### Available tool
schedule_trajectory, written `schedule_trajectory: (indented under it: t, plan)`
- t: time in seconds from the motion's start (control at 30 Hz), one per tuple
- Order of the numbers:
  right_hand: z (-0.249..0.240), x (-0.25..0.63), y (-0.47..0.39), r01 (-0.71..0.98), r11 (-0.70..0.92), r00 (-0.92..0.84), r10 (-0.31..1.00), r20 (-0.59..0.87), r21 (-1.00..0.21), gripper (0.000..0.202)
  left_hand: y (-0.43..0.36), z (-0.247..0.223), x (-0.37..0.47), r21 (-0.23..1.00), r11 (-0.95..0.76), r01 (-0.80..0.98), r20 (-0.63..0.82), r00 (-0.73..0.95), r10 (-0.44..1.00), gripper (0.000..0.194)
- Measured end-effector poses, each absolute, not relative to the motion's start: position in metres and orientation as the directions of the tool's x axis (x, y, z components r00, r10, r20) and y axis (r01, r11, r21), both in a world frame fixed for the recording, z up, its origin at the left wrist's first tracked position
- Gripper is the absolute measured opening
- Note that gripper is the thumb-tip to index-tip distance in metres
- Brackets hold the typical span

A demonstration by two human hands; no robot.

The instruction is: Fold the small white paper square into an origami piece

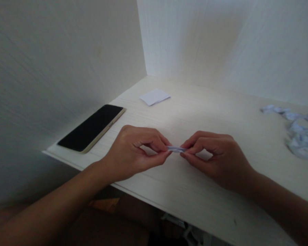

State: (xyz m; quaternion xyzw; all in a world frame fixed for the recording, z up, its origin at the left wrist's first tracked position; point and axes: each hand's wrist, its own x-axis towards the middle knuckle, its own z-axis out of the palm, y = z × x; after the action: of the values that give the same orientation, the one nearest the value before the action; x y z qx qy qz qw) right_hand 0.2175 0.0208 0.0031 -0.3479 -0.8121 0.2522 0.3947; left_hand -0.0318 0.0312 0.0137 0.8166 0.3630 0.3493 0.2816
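Between my two hands, a thin white strip of what looks like rolled or folded paper [176,149] is stretched level, just above the tabletop. My left hand [141,150] pinches its left end between thumb and fingers. At the other end, my right hand [213,153] holds it in the same kind of pinch. Only the short middle part of the strip shows; the fingertips cover both ends.
A phone [92,128] with a dark screen and pale case lies on the white table [220,112] at left. Folded white paper [155,96] rests near the back corner. Crumpled, twisted paper [301,135] lies at far right. White walls [220,41] rise behind and at left.
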Motion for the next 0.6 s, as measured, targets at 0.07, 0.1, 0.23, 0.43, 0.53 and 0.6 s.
schedule_trajectory:
  t: [0.07, 0.1, 0.23, 0.43, 0.53, 0.6]
  plan:
    - [0.003, 0.217, 0.020, 0.367, 0.622, -0.432, 0.772, 0.466, -0.691, 0.021, 0.030, 0.011, -0.029, 0.771, -0.531, 0.352, 0.337, 0.482, 0.809, 0.014]
    - [0.002, 0.217, 0.020, 0.371, 0.619, -0.426, 0.775, 0.466, -0.692, 0.021, 0.029, 0.010, -0.027, 0.801, -0.498, 0.331, 0.317, 0.471, 0.823, 0.016]
    - [0.002, 0.216, 0.018, 0.387, 0.563, -0.402, 0.816, 0.416, -0.730, 0.017, 0.025, 0.008, -0.020, 0.876, -0.366, 0.314, 0.232, 0.391, 0.891, 0.021]
    - [0.000, 0.216, 0.020, 0.294, 0.308, -0.331, 0.921, 0.205, -0.905, 0.017, 0.024, 0.009, -0.013, 0.916, -0.278, 0.291, 0.195, 0.283, 0.939, 0.026]
    - [-0.001, 0.216, 0.023, 0.234, 0.228, -0.312, 0.938, 0.149, -0.945, 0.020, 0.025, 0.011, -0.010, 0.928, -0.242, 0.282, 0.170, 0.256, 0.952, 0.026]
    - [-0.001, 0.216, 0.025, 0.197, 0.197, -0.300, 0.945, 0.132, -0.960, 0.024, 0.025, 0.011, -0.008, 0.942, -0.213, 0.261, 0.149, 0.245, 0.958, 0.028]
